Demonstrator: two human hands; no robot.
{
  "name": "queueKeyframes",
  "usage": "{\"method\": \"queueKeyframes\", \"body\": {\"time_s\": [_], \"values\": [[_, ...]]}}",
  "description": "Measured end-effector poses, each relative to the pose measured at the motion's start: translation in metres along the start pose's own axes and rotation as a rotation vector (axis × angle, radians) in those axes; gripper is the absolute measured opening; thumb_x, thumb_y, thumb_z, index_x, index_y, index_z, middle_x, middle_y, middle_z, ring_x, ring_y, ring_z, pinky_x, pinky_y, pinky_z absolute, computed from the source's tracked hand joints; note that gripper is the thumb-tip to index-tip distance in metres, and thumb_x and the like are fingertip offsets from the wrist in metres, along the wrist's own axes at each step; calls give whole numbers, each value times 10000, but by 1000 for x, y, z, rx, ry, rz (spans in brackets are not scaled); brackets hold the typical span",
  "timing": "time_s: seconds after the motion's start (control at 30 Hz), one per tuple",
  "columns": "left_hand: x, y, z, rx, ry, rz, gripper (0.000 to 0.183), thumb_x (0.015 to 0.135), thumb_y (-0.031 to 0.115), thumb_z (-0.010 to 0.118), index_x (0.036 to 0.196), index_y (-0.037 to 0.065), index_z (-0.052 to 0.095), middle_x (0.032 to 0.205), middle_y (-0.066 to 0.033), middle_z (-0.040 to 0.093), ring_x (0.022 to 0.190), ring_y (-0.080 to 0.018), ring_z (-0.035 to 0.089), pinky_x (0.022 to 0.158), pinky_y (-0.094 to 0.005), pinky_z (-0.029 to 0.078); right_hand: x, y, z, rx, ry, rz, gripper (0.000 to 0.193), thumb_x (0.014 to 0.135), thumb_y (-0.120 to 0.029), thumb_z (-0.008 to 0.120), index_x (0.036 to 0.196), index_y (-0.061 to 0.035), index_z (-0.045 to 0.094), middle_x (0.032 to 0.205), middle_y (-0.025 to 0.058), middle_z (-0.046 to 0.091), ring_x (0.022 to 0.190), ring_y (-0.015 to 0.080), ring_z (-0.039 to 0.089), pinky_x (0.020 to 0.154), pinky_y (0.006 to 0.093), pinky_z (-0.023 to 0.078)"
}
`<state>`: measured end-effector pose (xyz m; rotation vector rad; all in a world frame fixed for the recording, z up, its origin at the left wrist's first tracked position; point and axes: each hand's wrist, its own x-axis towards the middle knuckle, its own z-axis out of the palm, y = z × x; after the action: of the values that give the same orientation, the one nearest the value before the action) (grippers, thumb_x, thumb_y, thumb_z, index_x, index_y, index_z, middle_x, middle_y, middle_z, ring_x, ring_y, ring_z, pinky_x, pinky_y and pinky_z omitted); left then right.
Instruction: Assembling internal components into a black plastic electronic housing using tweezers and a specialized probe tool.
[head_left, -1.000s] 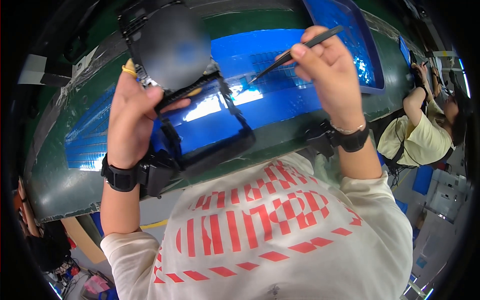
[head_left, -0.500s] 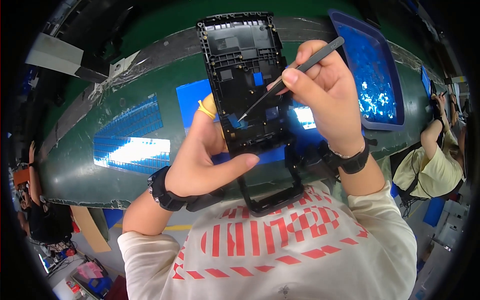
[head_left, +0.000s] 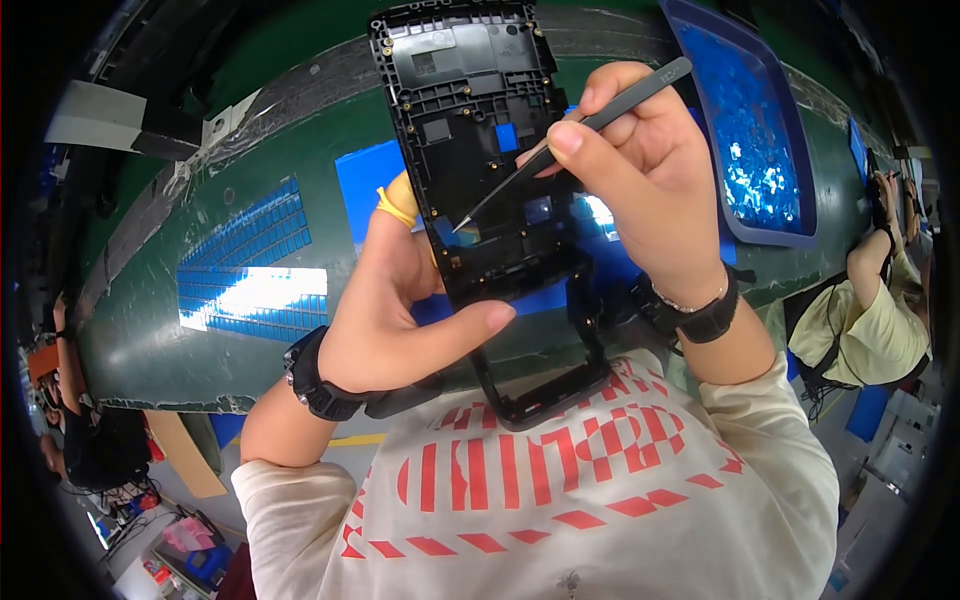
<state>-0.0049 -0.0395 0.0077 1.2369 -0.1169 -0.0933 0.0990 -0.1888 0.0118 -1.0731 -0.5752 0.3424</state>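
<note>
A long black plastic housing (head_left: pixel 470 130), with ribs, brass-coloured inserts and an open frame at its near end, is held up in front of my chest. My left hand (head_left: pixel 395 310) grips its left edge, thumb across the lower part; a yellow band wraps one finger. Dark tweezers (head_left: pixel 610 110) are pinched in my right hand (head_left: pixel 650 170). Their tip touches or hovers just over a bluish film piece (head_left: pixel 455 234) in the housing's lower left. A bright blue square (head_left: pixel 506 137) and a second film piece (head_left: pixel 539 210) also sit inside the housing.
Sheets of small blue film pieces (head_left: pixel 255 290) lie on the green table (head_left: pixel 130 340) at left. Under the housing is a blue mat (head_left: pixel 362 190). A blue tray (head_left: pixel 800 200) full of shiny film scraps stands at right. Other people sit to both sides.
The housing and both hands have shifted slightly left and farther from my body. The tweezers' tip stays at the same film piece in the lower left.
</note>
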Motion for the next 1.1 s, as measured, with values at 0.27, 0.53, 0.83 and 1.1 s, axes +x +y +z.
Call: {"method": "queueKeyframes", "body": {"time_s": [0.27, 0.53, 0.83, 1.1], "values": [[0, -2, 0, 55, -25, 43, 715, 688, -86, 571, 1263, 29, 163, 1231, -126, 337, 1112, -200, 411, 888, -332, 375, -2, -1, 0, -26, -3, 14, 221, 771, 26, 549, 930, -14, 401, 743, 64, 556, 668, 76, 567, 556, 163, 446], [1, -1, 2, 66, -24, 70, 671, 706, -91, 537, 1262, 26, 181, 1240, -121, 334, 1137, -194, 376, 919, -337, 341, -2, 1, 1, -38, -7, 5, 217, 770, 18, 557, 923, -18, 406, 727, 55, 554, 634, 53, 548, 517, 145, 411], [4, 7, 1, 26, 124, -49, 460, 838, 3, 318, 1282, 4, 197, 1208, -117, 399, 1105, -168, 409, 929, -299, 314, -2, -4, 1, -129, 111, -137, 236, 763, 9, 576, 930, -18, 412, 731, 60, 562, 692, 72, 561, 526, 159, 409], [11, 5, -16, 41, 216, -122, 366, 860, 143, 385, 1196, 1, 361, 1056, -77, 531, 957, -112, 511, 839, -244, 383, 0, -2, -11, -339, 40, -300, 209, 796, -17, 538, 947, -39, 395, 821, 107, 583, 699, 80, 518, 568, 177, 392]]}}
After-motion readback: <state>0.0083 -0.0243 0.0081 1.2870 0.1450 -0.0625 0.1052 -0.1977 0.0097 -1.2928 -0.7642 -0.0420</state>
